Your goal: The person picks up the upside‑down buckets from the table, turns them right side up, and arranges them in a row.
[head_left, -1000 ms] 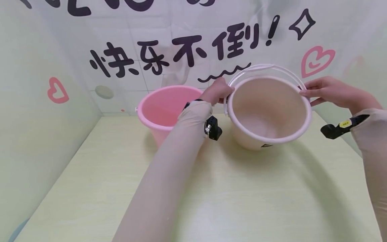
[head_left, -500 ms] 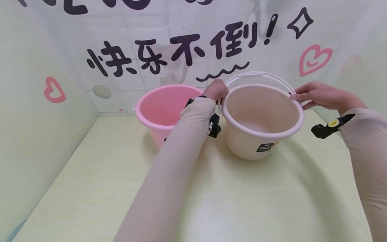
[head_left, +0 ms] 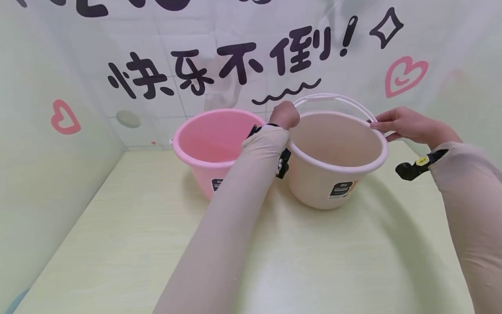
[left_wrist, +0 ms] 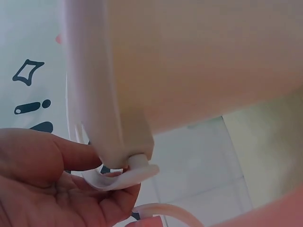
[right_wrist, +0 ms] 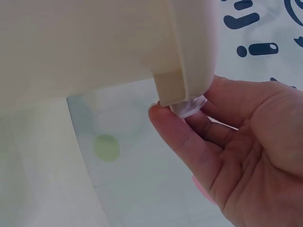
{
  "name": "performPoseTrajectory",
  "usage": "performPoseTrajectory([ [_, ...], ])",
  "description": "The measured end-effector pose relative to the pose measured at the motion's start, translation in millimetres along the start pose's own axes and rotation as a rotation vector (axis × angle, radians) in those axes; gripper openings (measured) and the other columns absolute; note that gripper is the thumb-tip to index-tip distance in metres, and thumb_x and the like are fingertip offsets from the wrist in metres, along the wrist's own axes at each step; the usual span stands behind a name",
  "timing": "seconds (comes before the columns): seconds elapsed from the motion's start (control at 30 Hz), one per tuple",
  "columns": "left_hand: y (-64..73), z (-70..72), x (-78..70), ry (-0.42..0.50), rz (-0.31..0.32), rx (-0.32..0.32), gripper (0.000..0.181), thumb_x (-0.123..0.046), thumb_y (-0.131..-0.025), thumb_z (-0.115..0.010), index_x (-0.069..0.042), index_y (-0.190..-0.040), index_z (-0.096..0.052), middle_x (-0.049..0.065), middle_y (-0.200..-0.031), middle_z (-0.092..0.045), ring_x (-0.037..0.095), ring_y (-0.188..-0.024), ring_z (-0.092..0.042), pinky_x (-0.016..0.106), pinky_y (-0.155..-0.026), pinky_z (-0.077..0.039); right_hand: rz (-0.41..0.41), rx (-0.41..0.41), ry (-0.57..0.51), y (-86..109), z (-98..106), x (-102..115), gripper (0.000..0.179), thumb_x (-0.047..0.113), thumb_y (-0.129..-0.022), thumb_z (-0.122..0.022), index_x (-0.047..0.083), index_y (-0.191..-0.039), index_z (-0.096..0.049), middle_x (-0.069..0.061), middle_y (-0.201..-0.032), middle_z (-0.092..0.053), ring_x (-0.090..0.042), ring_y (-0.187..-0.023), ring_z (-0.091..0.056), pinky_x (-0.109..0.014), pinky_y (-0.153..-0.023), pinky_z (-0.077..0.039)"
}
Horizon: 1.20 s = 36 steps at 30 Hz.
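Observation:
A cream bucket [head_left: 313, 189] with a pale rim stands upright at the tabletop, right of centre in the head view. Its white handle [head_left: 331, 95] is raised over the back of the rim. My left hand [head_left: 285, 115] grips the bucket's left side where the handle joins; in the left wrist view its fingers curl under the handle's end [left_wrist: 125, 180], thumb against the rim. On the opposite side, my right hand [head_left: 408, 125] pinches the other handle joint, with fingers around the white handle end [right_wrist: 189, 109] in the right wrist view.
Close on the left stands a pink bucket [head_left: 200, 174], partly hidden by my left forearm. Both rest on a pale wooden table [head_left: 321, 261]. Behind them hangs a white sheet [head_left: 235, 26] with black lettering and pink hearts.
The cream bucket has moved left and toward me, closer to the pink bucket. It has tipped from leaning toward me to upright, so its label shows. Both hands have moved along with it.

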<state>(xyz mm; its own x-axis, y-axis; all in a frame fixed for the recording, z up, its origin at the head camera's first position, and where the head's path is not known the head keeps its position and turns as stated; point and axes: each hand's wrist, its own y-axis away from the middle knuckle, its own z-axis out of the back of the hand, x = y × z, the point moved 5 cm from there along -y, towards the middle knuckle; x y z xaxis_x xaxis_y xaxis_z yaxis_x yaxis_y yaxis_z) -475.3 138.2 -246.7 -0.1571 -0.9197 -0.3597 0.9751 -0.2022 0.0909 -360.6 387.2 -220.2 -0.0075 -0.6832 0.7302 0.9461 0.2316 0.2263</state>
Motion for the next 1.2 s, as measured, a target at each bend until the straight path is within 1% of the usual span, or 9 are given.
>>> performPoseTrajectory([
  [0.13, 52.7, 22.0, -12.1, 0.117, 0.111, 0.011, 0.045, -0.010, -0.088, -0.040, -0.009, -0.133, -0.035, 0.012, -0.120, -0.045, 0.023, -0.098, -0.051, 0.028, -0.079, -0.044, -0.002, -0.016, -0.036, 0.4, 2, -1, 0.058, 0.027, -0.093, -0.054, -0.006, -0.136, -0.033, 0.002, -0.101, -0.062, -0.014, -0.085, -0.063, -0.033, -0.075, -0.053],
  [0.27, 83.0, 29.5, -18.3, 0.153, 0.162, 0.068, 0.050, -0.010, -0.092, -0.038, -0.014, -0.140, -0.025, 0.016, -0.130, -0.036, 0.029, -0.114, -0.040, 0.033, -0.093, -0.035, -0.011, -0.023, -0.069, 0.4, 1, -5, 0.061, 0.028, -0.092, -0.055, -0.001, -0.137, -0.027, 0.006, -0.104, -0.060, -0.011, -0.087, -0.062, -0.033, -0.076, -0.052],
  [0.37, 58.0, 13.5, -16.0, 0.053, 0.092, 0.103, 0.038, -0.009, -0.090, -0.034, -0.008, -0.127, -0.043, 0.012, -0.123, -0.043, 0.028, -0.110, -0.038, 0.034, -0.088, -0.036, -0.010, -0.024, -0.088, 0.5, -1, -9, 0.060, 0.028, -0.093, -0.054, -0.002, -0.138, -0.029, 0.008, -0.103, -0.060, -0.010, -0.089, -0.062, -0.032, -0.077, -0.052],
  [0.6, -89.2, -64.1, 0.4, -0.155, -0.097, 0.114, 0.026, -0.012, -0.082, -0.033, -0.011, -0.089, -0.058, 0.002, -0.101, -0.054, 0.020, -0.087, -0.047, 0.032, -0.070, -0.041, 0.022, -0.033, -0.092, 2.9, -5, -10, 0.056, 0.028, -0.093, -0.053, -0.006, -0.136, -0.036, 0.013, -0.102, -0.061, -0.006, -0.090, -0.061, -0.027, -0.075, -0.052],
  [0.73, -156.2, -98.8, 10.0, -0.225, -0.181, 0.117, 0.023, -0.012, -0.080, -0.033, -0.014, -0.082, -0.056, 0.001, -0.097, -0.053, 0.016, -0.080, -0.048, 0.028, -0.066, -0.042, 0.015, -0.045, -0.107, 3.1, -6, -10, 0.056, 0.029, -0.093, -0.053, -0.006, -0.133, -0.040, 0.011, -0.099, -0.063, -0.007, -0.089, -0.061, -0.026, -0.075, -0.052],
  [0.9, -236.1, -141.6, 27.7, -0.204, -0.159, 0.141, 0.024, -0.014, -0.079, -0.036, -0.015, -0.086, -0.059, 0.002, -0.098, -0.055, 0.019, -0.082, -0.051, 0.032, -0.065, -0.045, 0.015, -0.048, -0.120, 3.3, -10, -10, 0.056, 0.031, -0.093, -0.052, -0.008, -0.132, -0.041, 0.007, -0.095, -0.064, -0.009, -0.086, -0.062, -0.025, -0.075, -0.052],
  [1.0, -251.9, -150.0, 32.5, -0.199, -0.157, 0.137, 0.023, -0.015, -0.078, -0.037, -0.016, -0.084, -0.059, 0.001, -0.096, -0.055, 0.019, -0.080, -0.052, 0.032, -0.064, -0.045, 0.021, -0.041, -0.127, 3.9, -11, -9, 0.055, 0.031, -0.094, -0.051, -0.008, -0.131, -0.042, 0.006, -0.095, -0.064, -0.011, -0.086, -0.063, -0.025, -0.075, -0.052],
  [1.07, -241.8, -144.3, 32.1, -0.198, -0.163, 0.127, 0.022, -0.014, -0.078, -0.036, -0.016, -0.082, -0.057, 0.001, -0.094, -0.054, 0.018, -0.079, -0.051, 0.031, -0.064, -0.045, 0.021, -0.032, -0.129, 4.3, -12, -10, 0.055, 0.032, -0.094, -0.050, -0.008, -0.131, -0.042, 0.005, -0.094, -0.065, -0.013, -0.085, -0.063, -0.025, -0.075, -0.052],
  [1.2, -173.0, -104.3, 23.7, -0.157, -0.169, 0.069, 0.020, -0.012, -0.077, -0.035, -0.014, -0.077, -0.055, 0.003, -0.091, -0.054, 0.017, -0.076, -0.051, 0.028, -0.065, -0.044, 0.011, -0.022, -0.130, 3.8, -13, -12, 0.056, 0.033, -0.094, -0.049, -0.008, -0.131, -0.041, 0.002, -0.092, -0.065, -0.015, -0.082, -0.063, -0.025, -0.075, -0.052],
])
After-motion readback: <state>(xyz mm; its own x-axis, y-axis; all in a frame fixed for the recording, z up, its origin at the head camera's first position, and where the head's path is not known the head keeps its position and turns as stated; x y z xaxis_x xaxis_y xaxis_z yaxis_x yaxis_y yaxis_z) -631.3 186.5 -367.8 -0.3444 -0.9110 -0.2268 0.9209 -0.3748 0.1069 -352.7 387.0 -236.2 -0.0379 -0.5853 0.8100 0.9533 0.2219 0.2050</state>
